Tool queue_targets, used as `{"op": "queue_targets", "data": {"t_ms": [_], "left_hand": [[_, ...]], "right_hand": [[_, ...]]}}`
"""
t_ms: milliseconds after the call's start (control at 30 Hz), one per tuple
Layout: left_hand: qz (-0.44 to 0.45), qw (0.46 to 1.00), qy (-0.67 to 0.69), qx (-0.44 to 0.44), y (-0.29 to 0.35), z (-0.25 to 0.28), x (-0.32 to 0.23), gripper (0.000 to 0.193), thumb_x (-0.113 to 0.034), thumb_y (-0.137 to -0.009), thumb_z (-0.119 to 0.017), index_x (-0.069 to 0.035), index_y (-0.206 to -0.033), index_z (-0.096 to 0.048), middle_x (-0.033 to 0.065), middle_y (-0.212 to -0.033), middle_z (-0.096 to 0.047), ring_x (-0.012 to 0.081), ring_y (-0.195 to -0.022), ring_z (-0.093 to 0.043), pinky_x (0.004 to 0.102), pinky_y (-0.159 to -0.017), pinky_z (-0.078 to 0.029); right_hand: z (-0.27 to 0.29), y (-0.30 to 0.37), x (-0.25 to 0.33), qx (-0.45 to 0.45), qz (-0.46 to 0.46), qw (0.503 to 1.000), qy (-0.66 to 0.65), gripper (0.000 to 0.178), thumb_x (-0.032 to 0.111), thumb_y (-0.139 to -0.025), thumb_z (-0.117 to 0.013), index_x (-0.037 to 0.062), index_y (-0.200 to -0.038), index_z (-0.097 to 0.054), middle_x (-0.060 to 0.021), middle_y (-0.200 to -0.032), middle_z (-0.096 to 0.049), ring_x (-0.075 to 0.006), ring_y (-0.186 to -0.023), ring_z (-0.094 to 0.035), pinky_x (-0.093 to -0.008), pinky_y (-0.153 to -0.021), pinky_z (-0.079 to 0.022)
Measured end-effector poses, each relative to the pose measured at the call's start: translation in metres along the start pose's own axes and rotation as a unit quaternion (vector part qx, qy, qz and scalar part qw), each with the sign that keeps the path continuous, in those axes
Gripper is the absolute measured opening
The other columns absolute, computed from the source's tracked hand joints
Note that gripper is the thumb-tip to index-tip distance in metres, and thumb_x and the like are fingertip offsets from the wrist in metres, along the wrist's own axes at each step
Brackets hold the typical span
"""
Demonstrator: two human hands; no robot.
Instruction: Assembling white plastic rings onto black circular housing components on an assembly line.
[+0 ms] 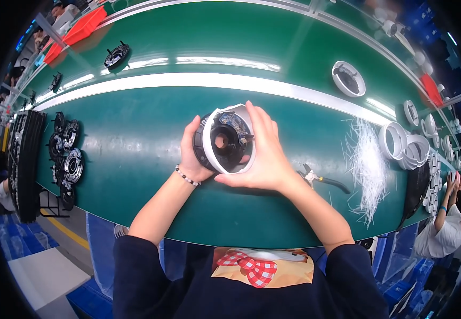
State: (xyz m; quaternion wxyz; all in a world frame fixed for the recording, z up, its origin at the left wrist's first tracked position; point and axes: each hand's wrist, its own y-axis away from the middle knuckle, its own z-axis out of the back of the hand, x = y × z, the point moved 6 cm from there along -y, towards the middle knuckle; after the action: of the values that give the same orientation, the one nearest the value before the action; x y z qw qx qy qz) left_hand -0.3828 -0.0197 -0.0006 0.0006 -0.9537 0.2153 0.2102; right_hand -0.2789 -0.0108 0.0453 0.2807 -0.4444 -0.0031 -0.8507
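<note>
White ring housing [245,121]: above desk [156,212], mouth facing wearer, longer axis running away from body.
Black core [233,154]: within housing, underside hidden.
Left hand [190,153]: cupping core's left, some fingers hidden.
Right hand [266,154]: grasping rim's right side.
Pliers [337,184]: beside right forearm.

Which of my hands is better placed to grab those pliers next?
Likely your right hand: the pliers lie beside its wrist, while your left hand is farther off, across the white-and-black assembly. Both hands are holding that assembly, so the right would have to let go first.
</note>
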Motion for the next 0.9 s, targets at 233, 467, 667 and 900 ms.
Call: {"op": "queue_targets", "data": {"t_ms": [233, 467, 667, 900], "left_hand": [[-0.066, 0.994, -0.059, -0.066, 0.000, 0.012, -0.005, 0.057, -0.048, -0.085, -0.033, -0.005, -0.121, -0.041, 0.0130, -0.112, -0.052, 0.0237, -0.101, -0.052, 0.0373, -0.088, -0.043], [-0.052, 0.995, -0.084, -0.003, 0.001, 0.004, -0.005, 0.061, -0.049, -0.083, -0.032, -0.006, -0.127, -0.033, 0.0150, -0.117, -0.047, 0.0286, -0.102, -0.051, 0.0449, -0.084, -0.045], [-0.048, 0.997, -0.053, -0.019, -0.002, 0.008, 0.001, 0.063, -0.054, -0.084, -0.028, -0.006, -0.124, -0.038, 0.0140, -0.117, -0.048, 0.0258, -0.105, -0.049, 0.0411, -0.087, -0.044], [-0.057, 0.998, -0.019, -0.030, -0.001, 0.015, 0.000, 0.060, -0.051, -0.086, -0.026, -0.005, -0.121, -0.042, 0.0121, -0.116, -0.050, 0.0240, -0.104, -0.050, 0.0373, -0.089, -0.043]], "right_hand": [[-0.001, -0.004, 0.001, -0.017, -0.022, 1.000, 0.004, 0.121, 0.042, -0.044, -0.081, -0.0030, -0.132, -0.011, -0.0244, -0.127, -0.024, -0.0385, -0.118, -0.026, -0.0457, -0.096, -0.030], [0.006, -0.003, -0.012, 0.026, -0.063, 0.995, -0.078, 0.122, 0.041, -0.044, -0.082, -0.0036, -0.133, -0.010, -0.0249, -0.130, -0.021, -0.0374, -0.121, -0.025, -0.0447, -0.098, -0.029], [-0.002, -0.002, 0.006, 0.031, -0.017, 0.999, 0.018, 0.120, 0.042, -0.045, -0.081, -0.0071, -0.131, -0.013, -0.0249, -0.129, -0.023, -0.0389, -0.116, -0.027, -0.0454, -0.098, -0.026], [-0.003, -0.003, 0.015, 0.029, 0.043, 0.996, 0.073, 0.118, 0.039, -0.042, -0.081, -0.0063, -0.131, -0.017, -0.0246, -0.126, -0.026, -0.0406, -0.112, -0.029, -0.0465, -0.094, -0.030]]}}
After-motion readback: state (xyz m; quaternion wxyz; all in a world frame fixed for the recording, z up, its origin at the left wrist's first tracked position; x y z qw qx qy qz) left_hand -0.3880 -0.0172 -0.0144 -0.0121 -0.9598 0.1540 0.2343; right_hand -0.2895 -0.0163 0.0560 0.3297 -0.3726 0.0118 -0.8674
